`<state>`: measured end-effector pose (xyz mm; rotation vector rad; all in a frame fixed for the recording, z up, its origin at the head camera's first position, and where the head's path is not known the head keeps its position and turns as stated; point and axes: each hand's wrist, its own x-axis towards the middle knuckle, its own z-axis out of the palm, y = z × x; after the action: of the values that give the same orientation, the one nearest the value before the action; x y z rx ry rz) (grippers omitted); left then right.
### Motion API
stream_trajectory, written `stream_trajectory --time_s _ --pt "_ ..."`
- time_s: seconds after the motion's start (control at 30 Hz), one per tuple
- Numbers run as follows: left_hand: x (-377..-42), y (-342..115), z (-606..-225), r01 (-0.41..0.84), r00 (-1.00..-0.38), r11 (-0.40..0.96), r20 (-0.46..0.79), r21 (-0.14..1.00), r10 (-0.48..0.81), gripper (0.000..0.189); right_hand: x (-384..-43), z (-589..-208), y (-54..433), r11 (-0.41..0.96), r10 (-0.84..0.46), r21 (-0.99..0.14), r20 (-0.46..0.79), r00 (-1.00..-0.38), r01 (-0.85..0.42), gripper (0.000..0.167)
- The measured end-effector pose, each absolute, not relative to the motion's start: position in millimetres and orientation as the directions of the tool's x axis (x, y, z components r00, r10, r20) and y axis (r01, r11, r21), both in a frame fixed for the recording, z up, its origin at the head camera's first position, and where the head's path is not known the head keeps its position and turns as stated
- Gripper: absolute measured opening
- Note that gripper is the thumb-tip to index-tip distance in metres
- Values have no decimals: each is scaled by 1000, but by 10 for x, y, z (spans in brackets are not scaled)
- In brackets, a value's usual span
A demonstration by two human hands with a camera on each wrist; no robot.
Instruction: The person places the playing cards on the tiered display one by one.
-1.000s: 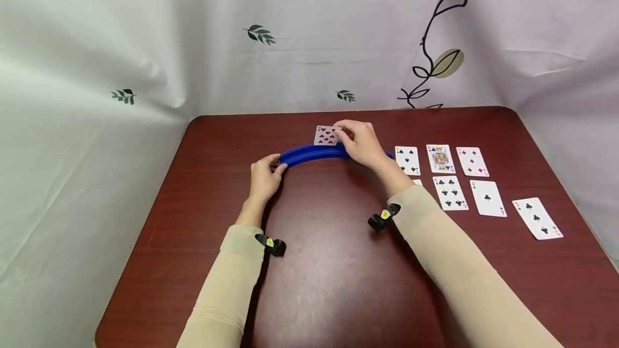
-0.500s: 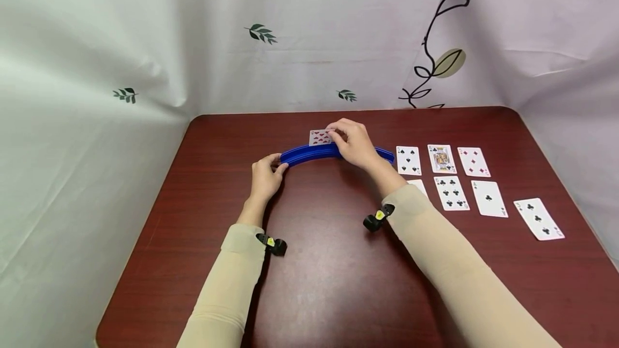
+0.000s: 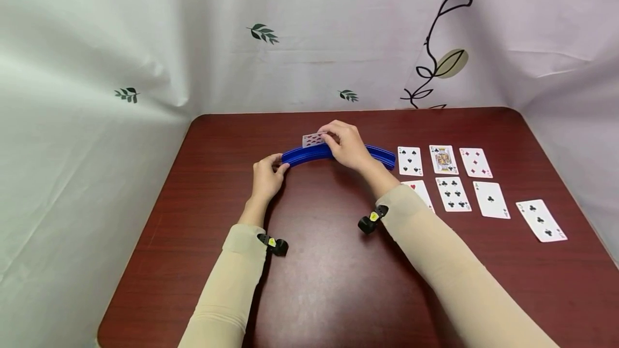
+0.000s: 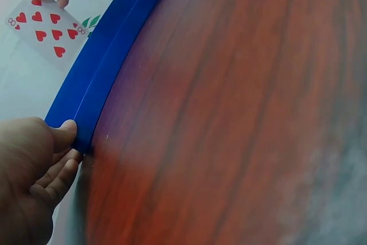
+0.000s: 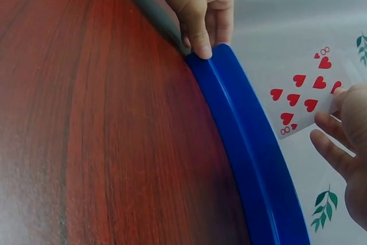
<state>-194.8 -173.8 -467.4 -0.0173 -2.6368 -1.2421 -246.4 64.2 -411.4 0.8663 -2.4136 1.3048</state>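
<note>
My left hand pinches the left end of a blue curved card holder, with the thumb on its near face in the left wrist view. Above the holder, my right hand holds the eight of hearts playing card between thumb and fingers at one edge. Its face and red pips show clearly in the right wrist view, where the card looks apart from the blue holder. From the head view I cannot tell whether the card's lower edge touches the groove. The right hand covers part of the holder's middle.
Face-up cards lie right of the holder on the dark red table: a five of spades, a king, a six of clubs and several others. My right sleeve partly covers a heart card. White cloth hangs behind.
My right hand has moved left along the holder with the eight of hearts, which now appears lower and more tilted. More of the holder's right end shows. The left hand keeps its place.
</note>
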Motion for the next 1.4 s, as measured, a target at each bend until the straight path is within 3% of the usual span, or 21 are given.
stream_trajectory --time_s 1.17,1.4 --pt "-1978 -1770 -4655 99 -975 660 206 744 -86 31 -2485 -4082 315 376 -462 -660 475 -749 -650 15" --pt "-1956 -1756 -4665 102 -975 662 207 743 -81 32 -2479 -4086 277 418 -502 -649 419 -757 -636 19"
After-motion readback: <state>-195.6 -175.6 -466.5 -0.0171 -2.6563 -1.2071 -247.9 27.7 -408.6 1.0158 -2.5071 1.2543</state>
